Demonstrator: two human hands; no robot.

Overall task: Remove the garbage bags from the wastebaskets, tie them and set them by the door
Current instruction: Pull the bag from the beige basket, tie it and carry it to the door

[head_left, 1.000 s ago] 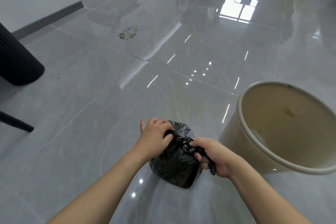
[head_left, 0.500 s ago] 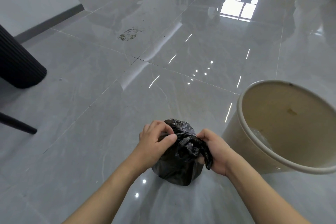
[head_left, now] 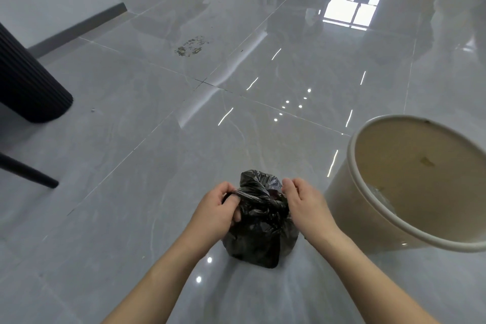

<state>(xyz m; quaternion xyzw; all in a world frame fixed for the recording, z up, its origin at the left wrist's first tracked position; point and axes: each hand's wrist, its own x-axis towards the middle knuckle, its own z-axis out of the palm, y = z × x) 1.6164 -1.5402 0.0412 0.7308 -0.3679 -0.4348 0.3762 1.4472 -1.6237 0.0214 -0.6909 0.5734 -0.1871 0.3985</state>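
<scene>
A small black garbage bag (head_left: 259,234) sits on the grey tiled floor (head_left: 131,166) beside an empty cream wastebasket (head_left: 363,208). The left hand (head_left: 217,210) pinches a twisted strand of its neck in curled fingers (head_left: 231,198); the right hand (head_left: 302,201) grips the gathered top opposite.

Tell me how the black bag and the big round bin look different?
The black bag is dark, crinkly and soft; the bin is cream, smooth and stiff. The bag is much smaller than the bin. The bag's top is bunched shut, with the left hand and right hand both gripping it, while the bin stands wide open with nobody touching it. Both sit on the shiny grey floor, side by side.
</scene>
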